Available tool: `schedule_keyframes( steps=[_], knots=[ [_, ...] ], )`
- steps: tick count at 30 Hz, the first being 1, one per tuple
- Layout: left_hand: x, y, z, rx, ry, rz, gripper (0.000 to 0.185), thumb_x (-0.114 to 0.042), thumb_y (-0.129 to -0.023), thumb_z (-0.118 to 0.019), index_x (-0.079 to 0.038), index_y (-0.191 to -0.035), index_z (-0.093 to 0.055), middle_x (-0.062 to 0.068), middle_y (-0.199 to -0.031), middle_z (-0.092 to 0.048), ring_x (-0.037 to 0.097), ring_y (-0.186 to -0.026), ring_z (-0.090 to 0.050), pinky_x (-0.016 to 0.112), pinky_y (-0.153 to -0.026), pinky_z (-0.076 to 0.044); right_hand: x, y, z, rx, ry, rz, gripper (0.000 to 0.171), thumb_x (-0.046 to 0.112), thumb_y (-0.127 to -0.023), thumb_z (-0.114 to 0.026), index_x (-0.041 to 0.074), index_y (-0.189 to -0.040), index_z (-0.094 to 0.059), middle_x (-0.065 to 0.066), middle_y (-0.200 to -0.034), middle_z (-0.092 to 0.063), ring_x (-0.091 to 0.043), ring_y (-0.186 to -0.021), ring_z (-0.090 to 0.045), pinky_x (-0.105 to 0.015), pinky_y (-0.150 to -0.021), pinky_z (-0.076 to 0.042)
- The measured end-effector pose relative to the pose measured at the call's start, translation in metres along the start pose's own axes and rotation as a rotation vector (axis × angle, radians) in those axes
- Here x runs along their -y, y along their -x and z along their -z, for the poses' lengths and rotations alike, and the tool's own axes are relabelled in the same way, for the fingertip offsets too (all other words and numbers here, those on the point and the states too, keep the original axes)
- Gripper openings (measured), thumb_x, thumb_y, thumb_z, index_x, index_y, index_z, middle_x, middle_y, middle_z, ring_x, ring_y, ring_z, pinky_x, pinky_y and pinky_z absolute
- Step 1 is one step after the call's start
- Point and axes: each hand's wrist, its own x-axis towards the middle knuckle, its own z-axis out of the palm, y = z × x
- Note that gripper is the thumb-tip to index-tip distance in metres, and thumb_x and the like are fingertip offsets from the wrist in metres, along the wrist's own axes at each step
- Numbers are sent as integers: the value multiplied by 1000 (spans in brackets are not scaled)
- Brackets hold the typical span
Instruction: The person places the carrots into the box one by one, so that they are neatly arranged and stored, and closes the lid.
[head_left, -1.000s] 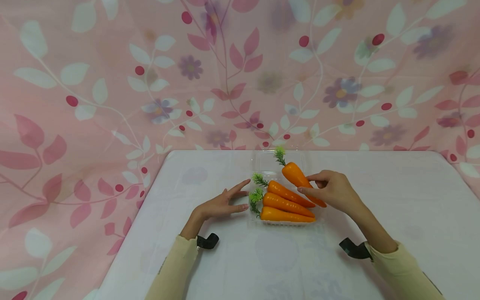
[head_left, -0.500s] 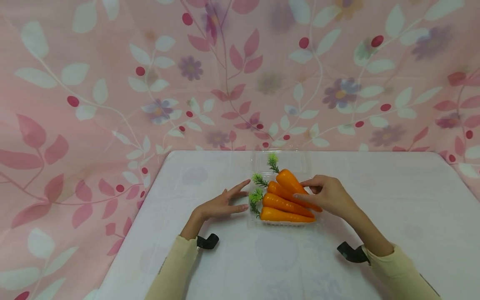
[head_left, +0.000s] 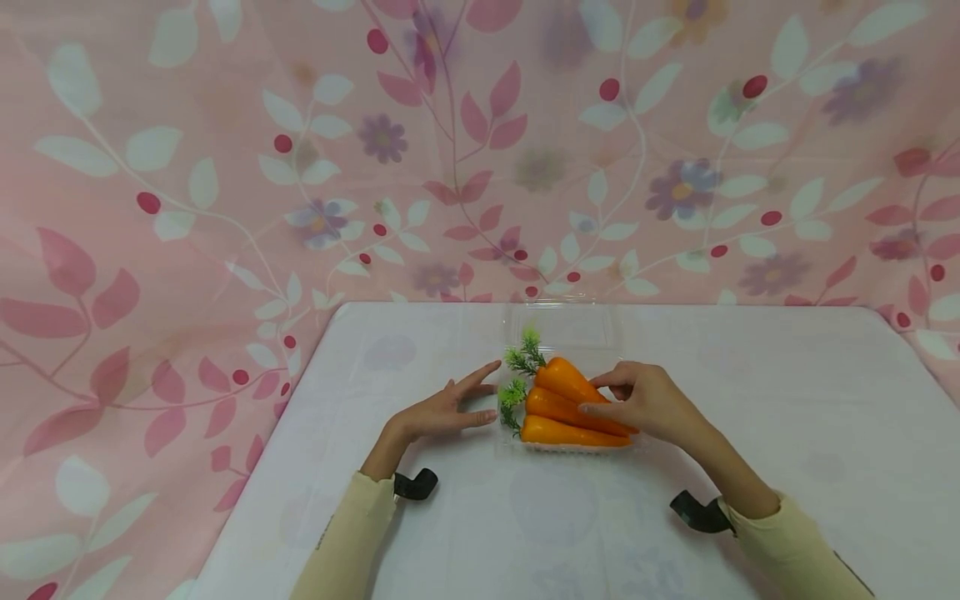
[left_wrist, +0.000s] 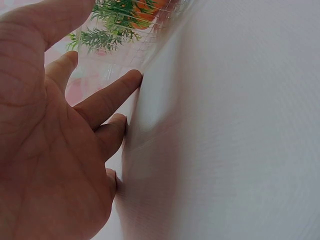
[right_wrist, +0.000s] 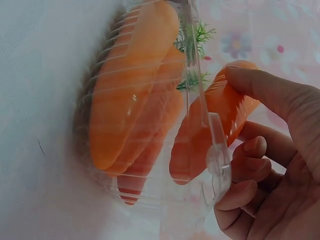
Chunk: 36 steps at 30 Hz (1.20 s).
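Observation:
A clear plastic clamshell box (head_left: pixel 577 448) holds three orange toy carrots (head_left: pixel 566 431) side by side, their green tops toward the left. My right hand (head_left: pixel 660 404) pinches another carrot (right_wrist: pixel 227 107) between thumb and fingers. In the right wrist view this carrot sits tilted at the box's open side, above the ones within, and from the head it covers the rearmost of them. My left hand (head_left: pixel 442 412) is spread at the box's left side, thumb and index fingertips right at the wall. In the left wrist view its fingers (left_wrist: pixel 107 100) are extended, with nothing in the palm.
The box's clear lid (head_left: pixel 570 323) lies folded back behind it, near the table's far edge. A white cloth covers the table (head_left: pixel 375 350). Behind hangs a pink floral curtain (head_left: pixel 480 150). Black wrist mounts (head_left: pixel 701 512) stick out from both sleeves.
My right hand has moved down, nearer and slightly left, bringing the pinched carrot from behind the box to over the other carrots. My left hand has stayed put.

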Motion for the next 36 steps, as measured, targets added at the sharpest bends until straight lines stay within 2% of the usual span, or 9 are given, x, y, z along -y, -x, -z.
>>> schedule_keyframes(
  steps=[14, 24, 36],
  knots=[
    [1, 1, 0, 1, -2, 11, 82, -42, -96, -63, -35, -159, -12, -7, -149, -44, 4, -138, -35, 53, -114, 16, 0, 0, -7, 93, 54, 62, 37, 37, -77, -85, 13, -105, -78, 8, -76, -57, -16, -71, -51, -26, -59, -45],
    [3, 0, 0, -10, -6, 0, 80, -40, -97, -63, -36, -159, -12, -6, -149, -44, 6, -139, -35, 55, -114, 14, -1, 0, -10, 126, 56, 56, 45, 38, -76, -86, 10, -109, -77, 7, -74, -55, -15, -68, -49, -25, -55, -42],
    [1, 0, 0, -3, 1, 16, 81, -44, -96, -63, -38, -158, -12, -6, -149, -44, 3, -138, -35, 52, -114, 15, 1, 0, -11, 150, 67, 72, 43, 38, -77, -85, 9, -108, -78, 6, -74, -54, -15, -69, -48, -25, -57, -43]
  ],
)
